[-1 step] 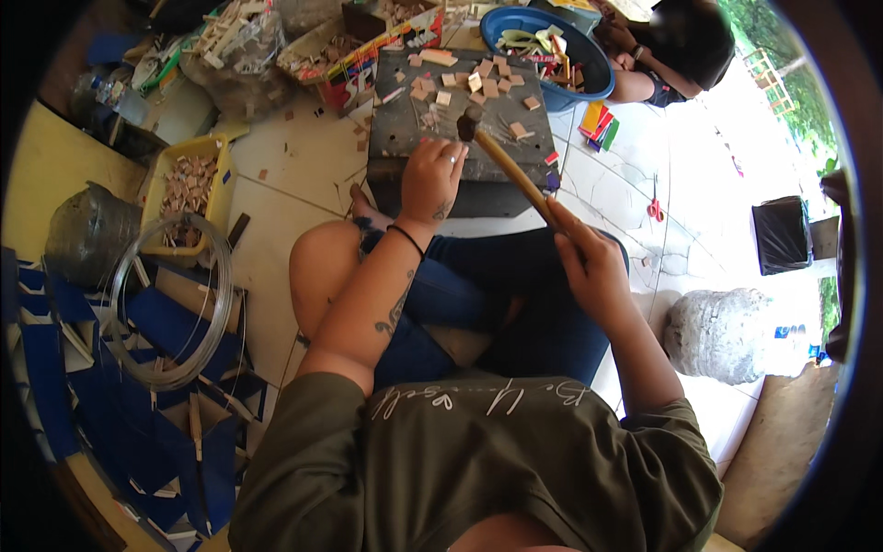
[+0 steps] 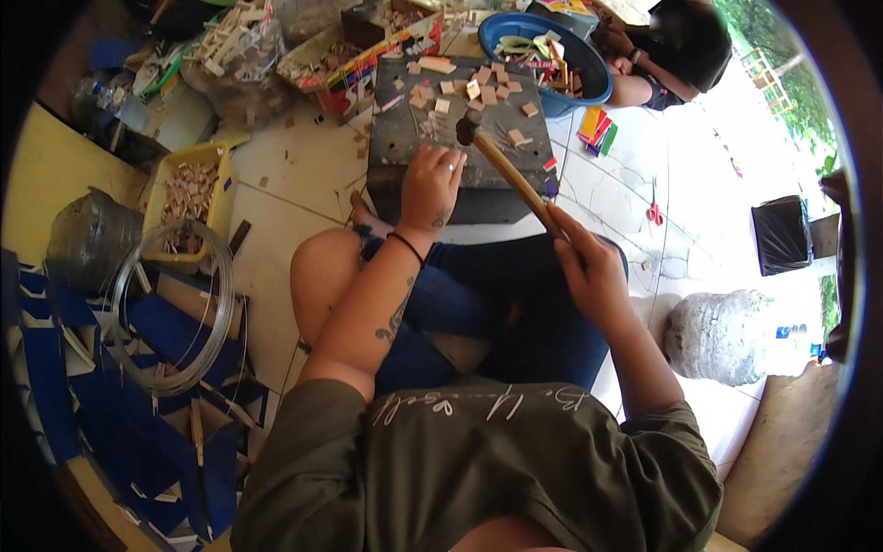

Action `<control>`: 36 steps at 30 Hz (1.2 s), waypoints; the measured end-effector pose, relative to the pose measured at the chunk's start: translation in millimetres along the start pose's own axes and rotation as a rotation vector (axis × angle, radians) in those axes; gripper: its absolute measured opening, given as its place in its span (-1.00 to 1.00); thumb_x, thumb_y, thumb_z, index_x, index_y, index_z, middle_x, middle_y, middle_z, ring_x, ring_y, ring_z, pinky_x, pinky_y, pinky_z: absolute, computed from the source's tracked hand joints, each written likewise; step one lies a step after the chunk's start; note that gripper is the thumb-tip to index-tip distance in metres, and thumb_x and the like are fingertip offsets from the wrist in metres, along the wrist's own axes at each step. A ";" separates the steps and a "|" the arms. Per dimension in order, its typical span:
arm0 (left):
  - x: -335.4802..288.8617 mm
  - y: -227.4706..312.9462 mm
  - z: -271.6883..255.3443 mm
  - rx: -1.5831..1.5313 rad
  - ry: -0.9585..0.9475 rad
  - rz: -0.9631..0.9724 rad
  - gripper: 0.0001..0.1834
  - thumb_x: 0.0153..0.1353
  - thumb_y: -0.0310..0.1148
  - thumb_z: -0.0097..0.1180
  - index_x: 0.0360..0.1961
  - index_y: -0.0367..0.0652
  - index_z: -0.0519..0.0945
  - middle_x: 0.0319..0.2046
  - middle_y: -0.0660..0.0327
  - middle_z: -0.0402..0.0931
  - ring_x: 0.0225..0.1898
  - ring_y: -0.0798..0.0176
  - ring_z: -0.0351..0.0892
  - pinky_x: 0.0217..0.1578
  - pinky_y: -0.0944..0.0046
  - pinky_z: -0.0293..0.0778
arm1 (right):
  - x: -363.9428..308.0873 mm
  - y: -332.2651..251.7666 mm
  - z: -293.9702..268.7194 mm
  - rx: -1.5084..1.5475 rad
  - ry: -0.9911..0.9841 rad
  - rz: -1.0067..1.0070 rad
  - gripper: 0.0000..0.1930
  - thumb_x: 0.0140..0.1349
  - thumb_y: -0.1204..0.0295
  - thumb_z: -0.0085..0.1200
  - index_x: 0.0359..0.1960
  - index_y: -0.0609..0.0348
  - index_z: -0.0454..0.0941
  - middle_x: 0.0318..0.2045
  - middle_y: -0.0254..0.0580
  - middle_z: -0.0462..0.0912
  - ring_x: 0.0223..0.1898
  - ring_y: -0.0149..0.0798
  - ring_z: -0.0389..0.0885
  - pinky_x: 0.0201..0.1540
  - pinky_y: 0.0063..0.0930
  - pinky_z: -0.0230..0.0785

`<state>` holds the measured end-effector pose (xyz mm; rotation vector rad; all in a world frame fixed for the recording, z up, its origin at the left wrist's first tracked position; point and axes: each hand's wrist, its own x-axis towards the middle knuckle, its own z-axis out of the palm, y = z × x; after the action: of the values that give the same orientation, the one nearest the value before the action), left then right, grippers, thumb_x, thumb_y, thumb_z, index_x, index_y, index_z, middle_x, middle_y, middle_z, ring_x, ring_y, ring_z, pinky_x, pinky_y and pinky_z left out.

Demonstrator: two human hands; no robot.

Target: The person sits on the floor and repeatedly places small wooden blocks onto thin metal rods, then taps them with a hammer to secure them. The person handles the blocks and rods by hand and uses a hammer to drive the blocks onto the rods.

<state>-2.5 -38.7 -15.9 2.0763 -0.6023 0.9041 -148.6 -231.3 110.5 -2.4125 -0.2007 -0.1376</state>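
1. One hammer (image 2: 517,177) is held in the upper middle of the frame, handle clamped in the right hand (image 2: 593,274).
2. The left hand (image 2: 430,189) is placed by the near edge of one dark block (image 2: 391,155), upper middle, fingers curled in; whether anything's pinched there can't be told.
3. Well over a dozen wood squares (image 2: 447,87) are scattered on that block; some overlap, so no exact count.
4. One pair of red-handled scissors (image 2: 654,214) can be seen right of centre, one wire coil (image 2: 226,304) at left.
5. Containers, three counted here: one yellow basin (image 2: 226,189), left, is filled with wood chips (image 2: 191,190).
6. One blue tub (image 2: 589,101), upper right, is loaded with mixed bits; one cardboard box (image 2: 397,48), top middle, is stocked with wood pieces.
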 end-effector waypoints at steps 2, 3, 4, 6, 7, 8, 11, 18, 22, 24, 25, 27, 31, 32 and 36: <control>-0.7 -0.1 0.7 -0.002 0.003 -0.002 -0.91 0.19 -0.48 0.17 -0.37 -0.30 0.58 -0.42 0.06 0.55 -0.33 -0.06 0.52 -0.18 0.06 0.47 | -1.0 -0.4 0.9 0.079 0.040 0.006 -0.53 0.32 0.51 -0.03 0.29 -0.05 0.37 -0.25 0.07 0.64 -0.33 0.00 0.63 -0.19 -0.31 0.46; -1.4 -0.2 0.8 -0.001 -0.008 -0.011 -0.91 0.19 -0.47 0.17 -0.37 -0.30 0.58 -0.42 0.06 0.55 -0.32 -0.06 0.53 -0.16 0.06 0.47 | -0.8 -0.1 1.6 0.055 0.072 -0.072 -0.53 0.32 0.50 -0.03 0.29 -0.04 0.37 -0.27 0.06 0.64 -0.33 -0.02 0.63 -0.18 -0.32 0.45; -2.1 -0.5 0.7 0.001 -0.015 -0.018 -0.90 0.20 -0.46 0.17 -0.37 -0.30 0.59 -0.41 0.06 0.56 -0.32 -0.06 0.53 -0.14 0.06 0.48 | -1.3 0.5 1.3 0.034 0.033 -0.039 -0.53 0.32 0.50 -0.03 0.29 -0.04 0.37 -0.27 0.06 0.64 -0.34 -0.03 0.63 -0.18 -0.32 0.45; -2.8 -1.1 0.5 -0.005 -0.014 -0.013 -0.91 0.19 -0.46 0.17 -0.39 -0.27 0.57 -0.44 0.09 0.53 -0.33 -0.03 0.52 -0.15 0.04 0.46 | 0.5 4.3 -0.7 -0.011 -0.047 0.017 -0.53 0.32 0.50 -0.03 0.29 -0.04 0.37 -0.28 0.05 0.64 -0.35 -0.06 0.63 -0.18 -0.33 0.44; -1.9 -1.9 1.1 -0.007 -0.008 -0.004 -0.91 0.19 -0.46 0.16 -0.40 -0.26 0.56 -0.45 0.11 0.52 -0.33 -0.02 0.52 -0.15 0.03 0.45 | 2.9 7.5 -0.3 0.052 -0.022 0.039 -0.53 0.32 0.49 -0.02 0.28 -0.03 0.38 -0.29 0.04 0.63 -0.36 -0.07 0.62 -0.19 -0.33 0.44; -1.4 -2.3 1.1 -0.021 -0.011 -0.009 -0.92 0.20 -0.46 0.16 -0.39 -0.26 0.57 -0.45 0.11 0.52 -0.33 -0.02 0.52 -0.13 0.03 0.46 | 2.7 10.4 1.3 0.117 0.011 0.074 -0.54 0.32 0.48 -0.02 0.27 -0.02 0.39 -0.31 0.03 0.63 -0.38 -0.09 0.61 -0.21 -0.33 0.43; -0.8 -1.6 -0.8 -0.067 -0.039 -0.051 -0.93 0.20 -0.45 0.15 -0.35 -0.23 0.59 -0.43 0.13 0.53 -0.31 -0.02 0.52 -0.04 0.03 0.45 | 15.9 30.8 5.4 0.116 0.104 0.174 -0.56 0.32 0.44 -0.01 0.25 -0.01 0.41 -0.33 0.00 0.62 -0.44 -0.12 0.56 -0.25 -0.34 0.42; 1.2 4.9 -15.5 -0.087 -0.128 -0.050 -0.86 0.16 -0.48 0.20 -0.25 -0.26 0.65 -0.31 0.07 0.59 -0.22 -0.02 0.57 -0.11 0.12 0.47 | 88.9 104.6 36.4 -0.175 0.401 0.188 -0.67 0.29 0.42 -0.03 0.09 -0.10 0.53 -0.30 -0.07 0.57 -0.30 0.04 0.58 -0.22 -0.14 0.43; 2.3 6.6 -16.5 -0.125 -0.160 -0.152 -0.86 0.16 -0.49 0.19 -0.26 -0.27 0.65 -0.30 0.09 0.61 -0.21 -0.01 0.57 -0.03 0.11 0.45 | 124.6 126.9 49.8 -0.314 0.408 0.232 -0.62 0.29 0.36 -0.04 0.15 -0.19 0.43 -0.21 -0.14 0.54 -0.24 0.00 0.62 -0.22 -0.09 0.48; 4.1 6.5 -15.7 -0.094 -0.179 -0.143 -0.87 0.16 -0.50 0.18 -0.26 -0.27 0.65 -0.30 0.10 0.62 -0.21 0.00 0.57 -0.02 0.11 0.45 | 133.5 132.1 54.4 -0.329 0.397 0.248 -0.63 0.29 0.36 -0.04 0.14 -0.19 0.44 -0.22 -0.14 0.54 -0.24 0.00 0.62 -0.23 -0.10 0.48; 4.5 6.9 -15.3 -0.089 -0.185 -0.146 -0.88 0.16 -0.51 0.17 -0.27 -0.27 0.65 -0.30 0.11 0.63 -0.22 0.00 0.56 -0.02 0.11 0.44 | 135.6 133.9 56.5 -0.338 0.393 0.253 -0.63 0.29 0.36 -0.04 0.14 -0.19 0.44 -0.23 -0.14 0.53 -0.24 0.00 0.62 -0.23 -0.10 0.48; 5.7 7.3 -14.6 -0.096 -0.187 -0.153 -0.88 0.16 -0.51 0.17 -0.27 -0.27 0.65 -0.30 0.12 0.63 -0.22 0.00 0.56 -0.03 0.12 0.44 | 134.3 136.3 60.3 -0.305 0.397 0.235 -0.62 0.29 0.36 -0.04 0.15 -0.18 0.43 -0.24 -0.14 0.52 -0.25 0.00 0.62 -0.24 -0.10 0.48; 6.8 9.6 -13.7 -0.071 -0.190 -0.173 -0.88 0.15 -0.51 0.18 -0.27 -0.26 0.64 -0.29 0.13 0.63 -0.22 0.01 0.55 -0.03 0.13 0.45 | 124.9 135.0 62.3 -0.259 0.380 0.179 -0.60 0.28 0.37 -0.03 0.18 -0.15 0.41 -0.26 -0.15 0.52 -0.28 0.00 0.61 -0.24 -0.12 0.48; 6.9 10.1 -13.3 -0.075 -0.198 -0.176 -0.88 0.15 -0.51 0.18 -0.27 -0.25 0.64 -0.29 0.13 0.63 -0.21 0.01 0.56 -0.02 0.13 0.44 | 123.3 133.3 60.8 -0.272 0.355 0.170 -0.59 0.28 0.37 -0.02 0.19 -0.14 0.41 -0.26 -0.15 0.52 -0.27 -0.01 0.60 -0.23 -0.13 0.48; 6.8 9.3 -13.1 -0.070 -0.181 -0.155 -0.87 0.13 -0.49 0.21 -0.27 -0.23 0.65 -0.31 0.14 0.62 -0.21 0.03 0.55 0.01 0.10 0.43 | 119.1 123.1 54.9 -0.292 0.304 0.116 -0.55 0.26 0.36 0.01 0.22 -0.09 0.41 -0.27 -0.13 0.50 -0.21 -0.01 0.56 -0.17 -0.15 0.44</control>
<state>-9.6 -34.4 -0.5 2.1230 -0.5499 0.6037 -6.7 -273.6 8.3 -2.6435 0.1063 -0.5065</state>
